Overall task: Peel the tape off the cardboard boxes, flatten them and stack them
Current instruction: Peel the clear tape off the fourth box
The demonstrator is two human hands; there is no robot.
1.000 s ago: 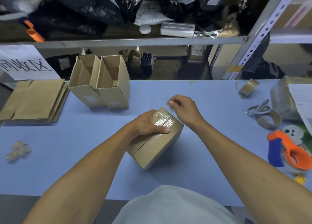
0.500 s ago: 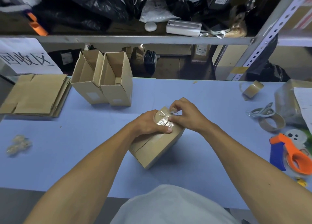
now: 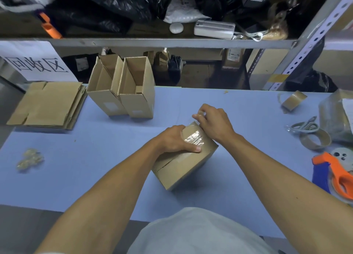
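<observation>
A small taped cardboard box [image 3: 183, 165] lies tilted on the blue table [image 3: 95, 158] in front of me. Shiny clear tape [image 3: 193, 138] covers its far upper end. My left hand [image 3: 172, 139] grips that end, thumb lying across the tape. My right hand [image 3: 214, 122] sits at the box's far corner with its fingers pinching the tape's edge. Two open boxes [image 3: 122, 93] stand upright at the back left. Beside them lies a stack of flattened boxes [image 3: 47, 104].
Balled-up tape [image 3: 29, 159] lies at the left. On the right are scissors [image 3: 303, 126], an empty tape core [image 3: 315, 140], a crumpled tape piece [image 3: 293, 100] and an orange tape dispenser [image 3: 336, 174]. A loaded metal shelf [image 3: 152, 42] hangs over the table's far edge.
My right hand came back from beyond the box's corner and closed on the tape edge there. My left hand kept its hold on the box.
</observation>
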